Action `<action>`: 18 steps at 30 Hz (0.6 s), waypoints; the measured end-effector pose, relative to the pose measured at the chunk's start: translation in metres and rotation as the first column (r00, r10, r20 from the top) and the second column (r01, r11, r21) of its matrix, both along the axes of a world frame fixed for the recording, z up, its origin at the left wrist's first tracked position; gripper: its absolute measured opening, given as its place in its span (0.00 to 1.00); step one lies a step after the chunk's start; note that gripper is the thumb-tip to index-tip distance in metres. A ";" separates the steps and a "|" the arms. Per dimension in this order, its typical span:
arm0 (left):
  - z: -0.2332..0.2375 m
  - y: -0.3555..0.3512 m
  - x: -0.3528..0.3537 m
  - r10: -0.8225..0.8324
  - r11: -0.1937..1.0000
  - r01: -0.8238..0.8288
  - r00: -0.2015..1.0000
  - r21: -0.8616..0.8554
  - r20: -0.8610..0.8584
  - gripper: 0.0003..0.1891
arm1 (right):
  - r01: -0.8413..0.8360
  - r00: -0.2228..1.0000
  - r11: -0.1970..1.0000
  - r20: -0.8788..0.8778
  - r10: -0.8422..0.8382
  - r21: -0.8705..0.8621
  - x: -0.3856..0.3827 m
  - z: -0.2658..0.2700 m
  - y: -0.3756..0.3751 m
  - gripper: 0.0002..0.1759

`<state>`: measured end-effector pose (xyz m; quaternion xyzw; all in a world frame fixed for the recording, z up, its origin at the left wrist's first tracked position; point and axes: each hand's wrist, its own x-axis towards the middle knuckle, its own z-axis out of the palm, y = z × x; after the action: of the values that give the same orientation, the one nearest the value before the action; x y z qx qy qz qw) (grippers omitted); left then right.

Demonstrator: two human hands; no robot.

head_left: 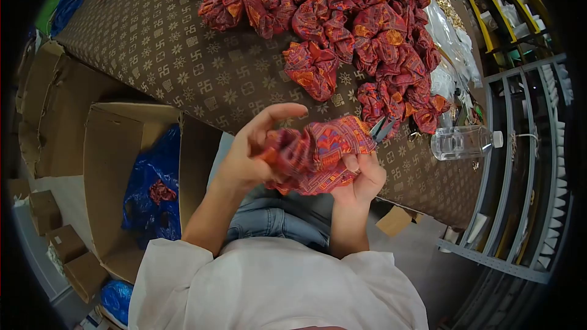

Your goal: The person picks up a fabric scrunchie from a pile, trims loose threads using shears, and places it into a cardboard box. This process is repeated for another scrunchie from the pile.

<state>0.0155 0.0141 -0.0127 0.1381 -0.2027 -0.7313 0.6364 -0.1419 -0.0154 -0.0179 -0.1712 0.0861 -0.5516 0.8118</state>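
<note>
Holding up red cloth (342, 143) in front of the torso, near the table edge; showing dense orange, purple and blue print, bunching soft and blurry at one end, spreading flatter at the other. Clamping the flatter end with right hand (365, 177), pressing thumb on top. Cupping the bunched end with left hand (244, 153), lifting one finger clear; not telling whether it's closed, too blurred. Showing metal blades (381, 129) just beside the cloth. Heaping crumpled matching pieces (367, 30) on brown patterned table cover (202, 76), near clear plastic bottle (460, 143). Lining open cardboard box (116, 165) with shiny blue plastic (150, 183).
</note>
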 end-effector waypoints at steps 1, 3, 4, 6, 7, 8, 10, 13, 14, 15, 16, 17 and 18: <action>0.005 -0.001 -0.003 0.053 0.997 -0.025 0.915 -0.075 0.401 0.21 | 0.012 1.000 1.000 -0.001 -0.012 0.001 -0.002 -0.001 0.000 0.20; 0.002 0.000 0.004 -0.092 0.994 0.107 0.876 -0.005 0.474 0.28 | 0.003 0.994 1.000 -0.108 -0.001 0.021 -0.008 -0.002 0.000 0.17; -0.003 -0.003 0.009 -0.185 0.978 0.209 0.796 0.025 0.576 0.26 | -0.018 0.987 0.999 -0.158 0.013 -0.036 -0.009 -0.005 0.000 0.16; -0.010 -0.008 0.024 -0.259 0.953 0.295 0.653 0.076 0.712 0.20 | -0.005 0.982 0.999 -0.189 -0.003 -0.039 -0.011 -0.005 0.002 0.16; -0.015 -0.007 0.019 -0.258 0.953 0.294 0.653 0.076 0.712 0.20 | 0.006 0.976 0.999 -0.216 -0.016 -0.048 -0.012 -0.003 0.002 0.16; -0.023 -0.003 0.011 -0.107 0.993 0.118 0.927 -0.009 0.360 0.19 | 0.025 0.968 0.996 -0.248 -0.047 -0.088 -0.011 0.002 0.002 0.17; -0.032 0.001 0.002 0.076 0.997 -0.076 0.989 0.000 -0.128 0.18 | 0.048 0.946 0.986 -0.311 -0.097 -0.161 -0.013 0.001 -0.001 0.17; -0.041 0.001 0.000 0.032 0.996 -0.046 0.988 -0.083 -0.154 0.18 | 0.013 0.958 0.971 -0.275 -0.080 -0.238 -0.009 0.002 -0.005 0.16; -0.050 -0.002 0.003 0.028 0.996 -0.041 0.987 -0.080 -0.155 0.18 | -0.048 0.983 0.967 -0.183 0.001 -0.251 -0.008 0.003 -0.006 0.15; -0.057 -0.009 0.007 -0.012 0.969 0.002 0.999 -0.248 -0.038 0.19 | -0.048 0.983 0.967 -0.186 0.001 -0.249 -0.009 0.002 -0.007 0.15; -0.059 -0.012 0.008 -0.030 0.914 0.062 0.996 -0.400 0.086 0.21 | -0.077 0.954 0.961 -0.299 -0.007 -0.267 -0.011 0.002 -0.007 0.12; -0.058 -0.009 0.007 -0.030 0.916 0.061 0.996 -0.396 0.085 0.21 | -0.108 0.914 0.954 -0.406 -0.016 -0.280 -0.013 0.002 -0.008 0.09; -0.037 -0.009 0.002 0.112 0.949 -0.025 0.958 -0.313 0.264 0.24 | -0.107 0.914 0.955 -0.406 -0.015 -0.275 -0.015 0.004 -0.009 0.09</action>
<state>0.0180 0.0055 -0.0501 0.1461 -0.3963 -0.6413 0.6406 -0.1570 -0.0241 -0.0140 -0.4011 0.1654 -0.4915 0.7551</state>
